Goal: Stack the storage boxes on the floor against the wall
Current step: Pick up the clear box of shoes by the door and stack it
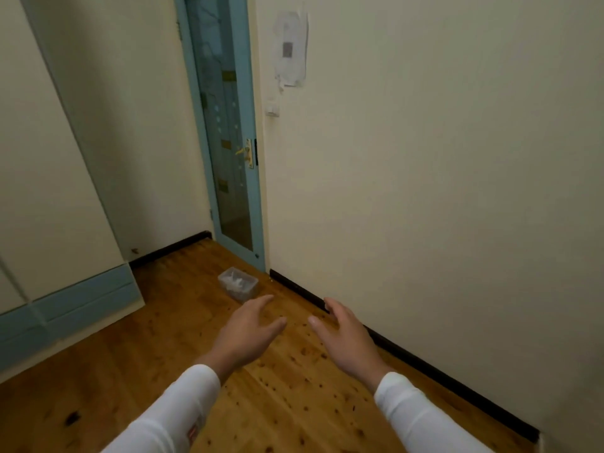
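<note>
Wooden floor bears one clear storage box; two hands' fingers spread, empty.

Soft, even indoor light, rather dim, with a yellowish cast over the wall. A broad diagonal shadow falls across the far wall left of the glazed door. The whole picture is slightly soft; straight lines bow toward the edges from the wide lens. The floor shows a mild sheen, no hard glare.

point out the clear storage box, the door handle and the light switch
clear storage box point(238, 284): head view, middle of its top
door handle point(243, 151): head view, brass lever
light switch point(272, 108): head view, plate face
</note>
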Available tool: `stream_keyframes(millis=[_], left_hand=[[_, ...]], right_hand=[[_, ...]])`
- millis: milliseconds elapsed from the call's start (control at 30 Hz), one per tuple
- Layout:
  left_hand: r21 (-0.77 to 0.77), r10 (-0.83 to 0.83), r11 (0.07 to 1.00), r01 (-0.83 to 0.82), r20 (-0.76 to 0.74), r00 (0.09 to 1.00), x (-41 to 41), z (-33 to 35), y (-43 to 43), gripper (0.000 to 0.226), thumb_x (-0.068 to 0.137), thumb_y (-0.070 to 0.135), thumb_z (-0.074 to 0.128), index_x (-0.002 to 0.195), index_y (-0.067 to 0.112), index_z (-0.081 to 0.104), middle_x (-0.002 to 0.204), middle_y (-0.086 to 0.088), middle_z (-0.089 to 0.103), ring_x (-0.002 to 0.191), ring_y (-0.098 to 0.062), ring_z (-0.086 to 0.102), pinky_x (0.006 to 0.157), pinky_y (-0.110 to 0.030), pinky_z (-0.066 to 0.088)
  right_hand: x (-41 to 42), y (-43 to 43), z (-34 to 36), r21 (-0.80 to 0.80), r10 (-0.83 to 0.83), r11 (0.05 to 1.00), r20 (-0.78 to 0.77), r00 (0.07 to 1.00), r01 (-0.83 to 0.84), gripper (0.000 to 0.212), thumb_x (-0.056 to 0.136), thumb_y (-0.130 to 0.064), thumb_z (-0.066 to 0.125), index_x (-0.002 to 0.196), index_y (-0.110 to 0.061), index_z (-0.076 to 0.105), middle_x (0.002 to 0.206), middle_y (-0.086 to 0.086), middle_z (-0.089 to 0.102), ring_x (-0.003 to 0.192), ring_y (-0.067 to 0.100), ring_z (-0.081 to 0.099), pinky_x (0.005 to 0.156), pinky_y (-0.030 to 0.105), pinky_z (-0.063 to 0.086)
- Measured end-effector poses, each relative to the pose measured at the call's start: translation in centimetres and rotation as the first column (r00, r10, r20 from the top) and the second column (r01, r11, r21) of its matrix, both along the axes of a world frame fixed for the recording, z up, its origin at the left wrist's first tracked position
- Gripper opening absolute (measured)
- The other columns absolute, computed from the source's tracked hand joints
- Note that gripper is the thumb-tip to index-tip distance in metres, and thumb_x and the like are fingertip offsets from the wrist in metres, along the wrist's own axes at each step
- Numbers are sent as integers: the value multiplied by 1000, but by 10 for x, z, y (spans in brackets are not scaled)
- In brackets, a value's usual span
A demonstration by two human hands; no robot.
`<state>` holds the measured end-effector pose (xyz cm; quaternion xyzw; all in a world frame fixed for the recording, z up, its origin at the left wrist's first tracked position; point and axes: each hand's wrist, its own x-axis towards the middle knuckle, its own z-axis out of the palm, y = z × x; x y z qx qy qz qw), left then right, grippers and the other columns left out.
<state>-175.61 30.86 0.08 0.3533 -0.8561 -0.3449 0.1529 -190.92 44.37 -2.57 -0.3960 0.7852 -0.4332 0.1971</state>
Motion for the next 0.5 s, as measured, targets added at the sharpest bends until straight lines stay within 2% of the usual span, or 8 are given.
stream_keyframes(millis=[267, 500], left_hand=[[11, 78, 997, -78, 19, 997, -21, -12, -64, 66, 88, 54, 56, 146, 32, 33, 152, 4, 37, 136, -17, 37, 107, -38, 37], [77, 108, 991, -108, 5, 994, -26, -20, -174, 64, 90, 48, 57, 146, 30, 33, 152, 2, 36, 137, -19, 36, 107, -38, 36]], right_hand=[[-25, -72, -10, 45, 93, 995, -13, 996, -92, 69, 91, -58, 50, 150, -30, 28, 152, -5, 35, 137, 15, 35, 108, 34, 35], [-41, -188, -18, 61, 115, 992, -30, 993, -113, 69, 89, -59, 50, 149, -30, 30, 150, -3, 38, 135, 15, 38, 106, 31, 35]])
